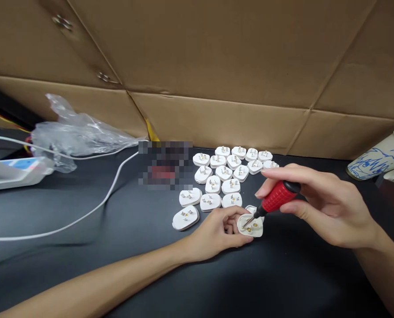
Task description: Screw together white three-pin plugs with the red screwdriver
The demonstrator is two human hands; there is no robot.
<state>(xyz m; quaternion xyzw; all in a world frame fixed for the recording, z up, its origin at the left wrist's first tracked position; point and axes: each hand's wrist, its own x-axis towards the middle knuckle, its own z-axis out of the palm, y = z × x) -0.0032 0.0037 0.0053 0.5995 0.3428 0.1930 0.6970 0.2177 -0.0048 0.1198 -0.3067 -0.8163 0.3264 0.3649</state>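
My left hand [213,234] grips a white plug housing [257,231] by its side, with the open inner face and its brass-coloured terminals turned up. In my right hand [329,207] is a red and black screwdriver [278,198], pinched between thumb and fingers. The screwdriver's tip reaches down into the housing, at a terminal on its left side. Behind the housing another white piece [250,209] shows in part; whether it is joined to the housing I cannot tell. Several white plugs [211,202] with metal prongs facing up lie just beyond my left hand.
A white cable [109,194] curves over the dark table [143,274] on the left. Clear plastic bags [80,132] and a white tray [17,174] are at far left. Cardboard [216,57] walls the back. A patterned cup [379,157] is at right. One patch is blurred.
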